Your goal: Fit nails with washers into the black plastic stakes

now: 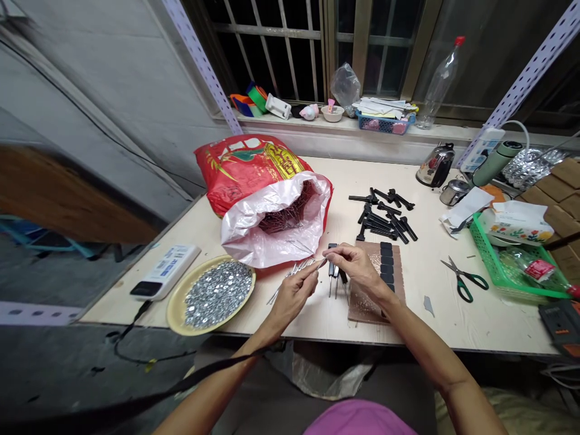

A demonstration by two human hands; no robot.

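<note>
My left hand is closed, with its fingertips pinched and pointing to the right. Against them my right hand pinches with thumb and forefinger. Whatever small thing sits between the fingertips is too small to make out. Just below the meeting point lie black pieces with thin metal prongs. Several loose metal pins lie beside my left hand, before the open mouth of a red bag filled with thin rods. Under my right wrist is a brown board bearing a row of black pads.
A yellow plate of small metal washers and a white power strip are at the left. Black plastic parts lie behind the board. Scissors, a green basket, a kettle and a metal cup stand right.
</note>
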